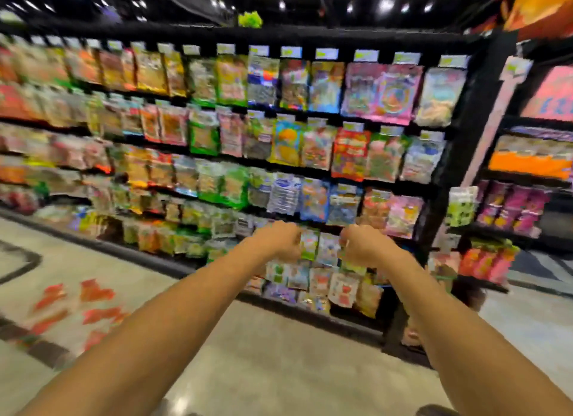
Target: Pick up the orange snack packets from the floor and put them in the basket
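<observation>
Several orange snack packets (93, 304) lie scattered on the pale floor at the lower left, blurred by motion. Both my arms stretch forward at chest height, well above and to the right of the packets. My left hand (279, 242) is curled into a loose fist with nothing visible in it. My right hand (361, 243) is curled too, a little to its right, also with nothing seen in it. No basket is in view.
A tall black shelf rack (459, 155) full of hanging snack bags runs across the aisle ahead. A second rack (527, 167) stands at the right. A dark floor marking (28, 260) lies at the far left. A dark object (434, 411) peeks in at the bottom edge.
</observation>
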